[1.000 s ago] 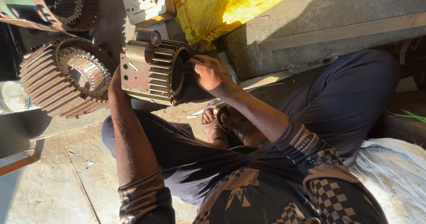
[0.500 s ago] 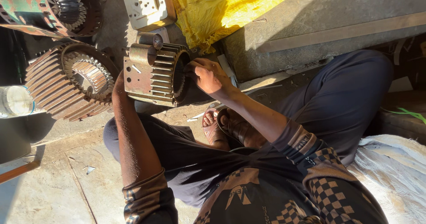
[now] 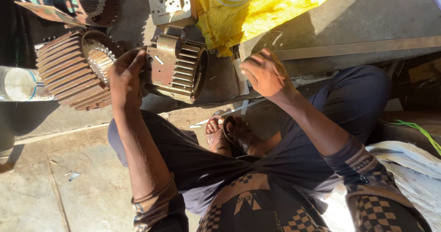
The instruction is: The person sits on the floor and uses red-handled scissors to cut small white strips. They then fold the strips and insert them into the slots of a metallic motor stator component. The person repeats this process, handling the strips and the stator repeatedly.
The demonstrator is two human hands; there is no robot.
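your right hand (image 3: 266, 73) has come off the finned motor shell (image 3: 177, 68) and hangs half open, empty. your left hand (image 3: 126, 78) grips the shell's left end on the floor. its inside looks bare.

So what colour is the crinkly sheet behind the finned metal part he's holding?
Bright yellow. The sheet shows best in the head view, lying above the finned metal part.

— Where does the camera sit?
— On the person's head, looking steeply down over the lap and crossed legs to the concrete floor (image 3: 59, 195).
— How near?
— Close: the forearms fill the middle, the finned metal housing (image 3: 177, 71) just ahead.
— Another view?
— Only this one.
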